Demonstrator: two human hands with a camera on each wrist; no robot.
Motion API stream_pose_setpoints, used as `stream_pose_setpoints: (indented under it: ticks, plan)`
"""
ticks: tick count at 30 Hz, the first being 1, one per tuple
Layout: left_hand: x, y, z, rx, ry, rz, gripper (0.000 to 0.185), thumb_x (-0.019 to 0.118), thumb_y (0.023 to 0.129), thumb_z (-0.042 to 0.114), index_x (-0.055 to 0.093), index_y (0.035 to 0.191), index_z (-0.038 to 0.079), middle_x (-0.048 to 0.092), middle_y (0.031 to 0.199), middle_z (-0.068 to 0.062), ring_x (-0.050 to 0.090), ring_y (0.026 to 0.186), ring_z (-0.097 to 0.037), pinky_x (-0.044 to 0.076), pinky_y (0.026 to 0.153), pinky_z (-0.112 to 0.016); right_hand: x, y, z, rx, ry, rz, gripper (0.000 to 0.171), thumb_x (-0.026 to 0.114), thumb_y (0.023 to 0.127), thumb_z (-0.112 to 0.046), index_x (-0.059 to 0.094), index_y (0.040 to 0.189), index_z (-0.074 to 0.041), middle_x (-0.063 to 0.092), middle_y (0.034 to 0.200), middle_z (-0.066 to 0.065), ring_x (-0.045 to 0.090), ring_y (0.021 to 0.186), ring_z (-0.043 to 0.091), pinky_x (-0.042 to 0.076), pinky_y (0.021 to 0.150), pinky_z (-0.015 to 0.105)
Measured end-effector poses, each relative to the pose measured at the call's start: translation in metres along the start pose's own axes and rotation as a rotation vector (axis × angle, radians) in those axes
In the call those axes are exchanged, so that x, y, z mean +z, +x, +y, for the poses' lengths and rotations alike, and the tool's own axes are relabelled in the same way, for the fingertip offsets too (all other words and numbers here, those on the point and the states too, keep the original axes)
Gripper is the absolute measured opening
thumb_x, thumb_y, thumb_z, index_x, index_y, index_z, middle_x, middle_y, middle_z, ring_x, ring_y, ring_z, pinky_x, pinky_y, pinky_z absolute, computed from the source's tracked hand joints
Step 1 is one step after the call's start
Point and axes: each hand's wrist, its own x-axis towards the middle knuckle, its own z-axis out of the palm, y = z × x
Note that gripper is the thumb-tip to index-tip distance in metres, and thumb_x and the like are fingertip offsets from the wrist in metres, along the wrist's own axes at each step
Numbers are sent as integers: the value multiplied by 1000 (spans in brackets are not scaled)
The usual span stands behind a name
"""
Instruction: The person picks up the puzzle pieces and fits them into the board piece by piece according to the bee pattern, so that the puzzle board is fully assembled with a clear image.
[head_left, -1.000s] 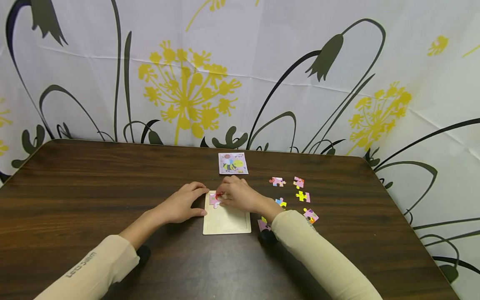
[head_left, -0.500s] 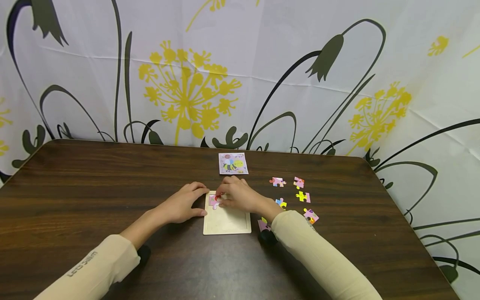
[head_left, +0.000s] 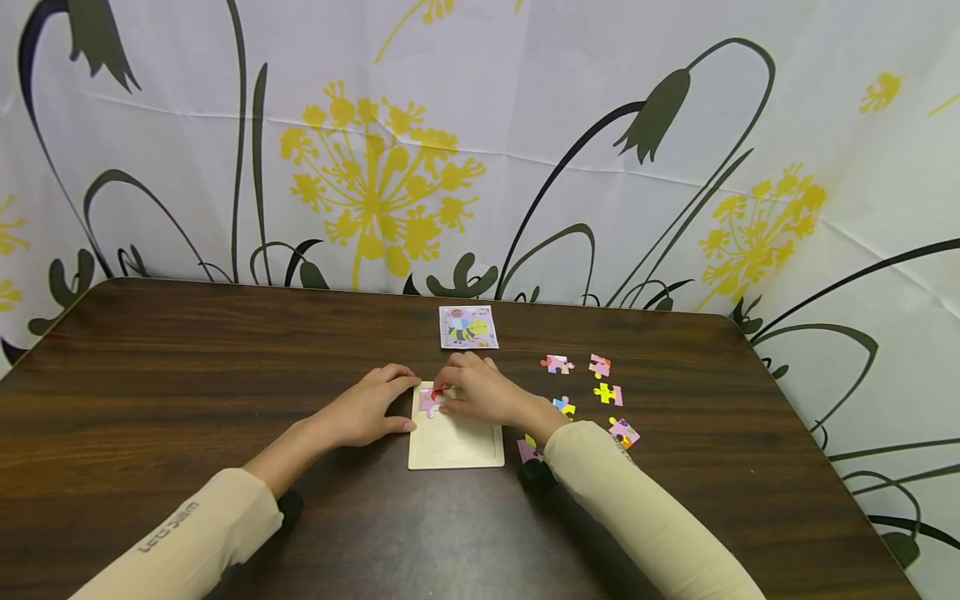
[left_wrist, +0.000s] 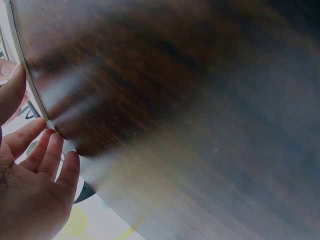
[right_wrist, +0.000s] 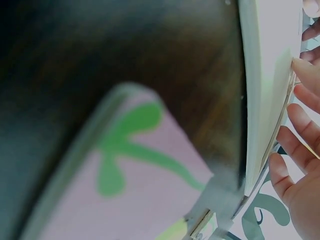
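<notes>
A pale wooden puzzle tray (head_left: 455, 446) lies on the dark table (head_left: 187, 367). One pink puzzle piece (head_left: 430, 402) sits in its top left corner. My right hand (head_left: 472, 392) rests over the tray's top edge, its fingertips pressing on that piece. My left hand (head_left: 367, 408) lies on the table against the tray's left edge, fingers relaxed and steadying it. In the left wrist view the left hand's fingers (left_wrist: 47, 155) touch a thin pale edge. In the right wrist view the tray's edge (right_wrist: 262, 100) stands beside the right hand's fingers (right_wrist: 300, 125), and a pink and green piece (right_wrist: 130, 170) lies blurred up close.
Several loose puzzle pieces (head_left: 597, 390) are scattered to the right of the tray, one (head_left: 527, 450) partly under my right forearm. A small reference picture card (head_left: 468, 327) lies behind the tray. A flowered curtain (head_left: 480, 142) hangs behind the table.
</notes>
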Motion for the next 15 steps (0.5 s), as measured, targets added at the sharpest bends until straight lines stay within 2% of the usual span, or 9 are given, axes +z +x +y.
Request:
stream_pose_setpoints:
  ticks: [15]
  plan:
    - [0,0,0,5,5,-2,53,69,81,20,51,123,-7,46,122,-20,42,113,-37,37,92,-48,0,0,0,-3,5,5,17,70,82,-21,65,98,-15,53,93,2,47,95,18,30,71,29]
